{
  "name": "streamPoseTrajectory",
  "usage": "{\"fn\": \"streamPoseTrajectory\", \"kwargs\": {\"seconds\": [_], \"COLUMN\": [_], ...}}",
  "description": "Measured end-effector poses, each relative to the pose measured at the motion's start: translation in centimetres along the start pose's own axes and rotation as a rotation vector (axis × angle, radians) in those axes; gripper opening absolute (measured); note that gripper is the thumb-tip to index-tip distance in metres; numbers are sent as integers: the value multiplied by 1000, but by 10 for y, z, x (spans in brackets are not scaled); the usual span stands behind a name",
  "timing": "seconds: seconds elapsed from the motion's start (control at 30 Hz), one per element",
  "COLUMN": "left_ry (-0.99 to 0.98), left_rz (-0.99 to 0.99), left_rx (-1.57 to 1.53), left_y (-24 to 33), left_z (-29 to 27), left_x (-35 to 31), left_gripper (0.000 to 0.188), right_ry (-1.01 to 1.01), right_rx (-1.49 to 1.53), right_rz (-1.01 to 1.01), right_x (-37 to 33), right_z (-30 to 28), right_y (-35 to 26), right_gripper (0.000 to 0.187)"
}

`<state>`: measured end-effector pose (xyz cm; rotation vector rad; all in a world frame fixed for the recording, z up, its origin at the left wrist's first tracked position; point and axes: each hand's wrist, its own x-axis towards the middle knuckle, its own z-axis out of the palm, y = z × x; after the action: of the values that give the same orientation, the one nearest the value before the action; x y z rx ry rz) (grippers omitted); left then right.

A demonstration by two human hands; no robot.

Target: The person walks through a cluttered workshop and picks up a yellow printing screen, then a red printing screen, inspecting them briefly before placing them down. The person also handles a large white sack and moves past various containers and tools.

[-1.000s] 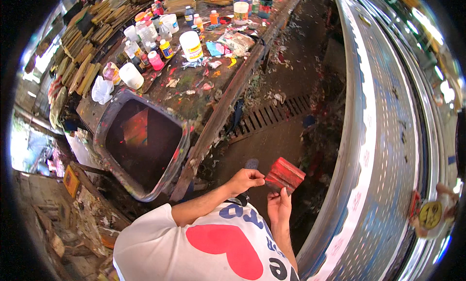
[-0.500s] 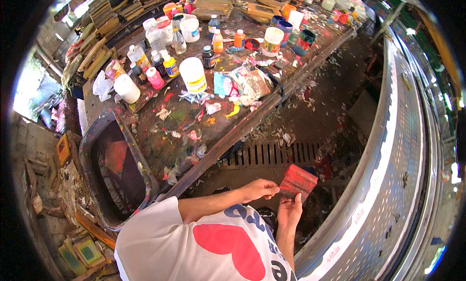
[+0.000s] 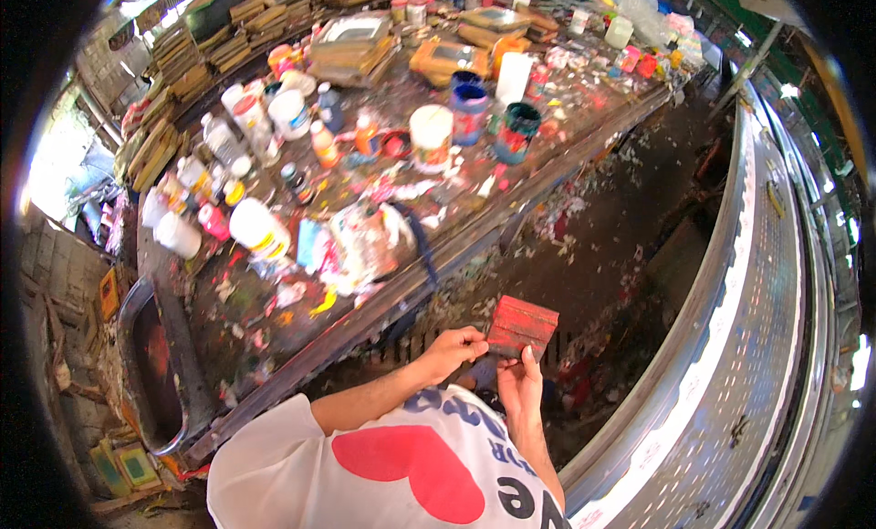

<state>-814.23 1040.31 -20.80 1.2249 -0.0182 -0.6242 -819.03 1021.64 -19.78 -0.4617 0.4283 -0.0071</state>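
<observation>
In front of my shirt I hold a flat red, paint-stained squeegee with a ridge across it. My right hand grips its lower edge, the thumb lying on the near face and the fingers behind. My left hand is closed, thumb and fingers pinched at the squeegee's lower left corner. Part of that fingertip contact is hidden. The squeegee is over the floor between the cluttered table on the left and a long perforated printing bed on the right.
A white tub, several paint bottles and a rag heap crowd the table. Paint-stained cups and stacked wooden frames stand farther back. The perforated bed curves along my right. Scraps litter the floor.
My view has swung to the right, so the table's things appear farther left and lower. Both hands keep hold of the squeegee, whose face has turned slightly.
</observation>
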Motion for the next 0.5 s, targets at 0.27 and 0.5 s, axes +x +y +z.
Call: {"fn": "streamPoseTrajectory", "kwargs": {"seconds": [0.27, 0.5], "left_ry": [124, 34], "left_rz": [51, -130], "left_rx": [-43, -241], "left_y": [46, 60], "left_z": [56, 76], "left_x": [157, 313], "left_gripper": [20, 33], "right_ry": [-131, -48], "right_rx": [-53, 75], "right_rz": [-5, -29], "right_x": [138, 254], "right_z": [19, 3], "right_y": [-126, -188], "right_gripper": [39, 36]}}
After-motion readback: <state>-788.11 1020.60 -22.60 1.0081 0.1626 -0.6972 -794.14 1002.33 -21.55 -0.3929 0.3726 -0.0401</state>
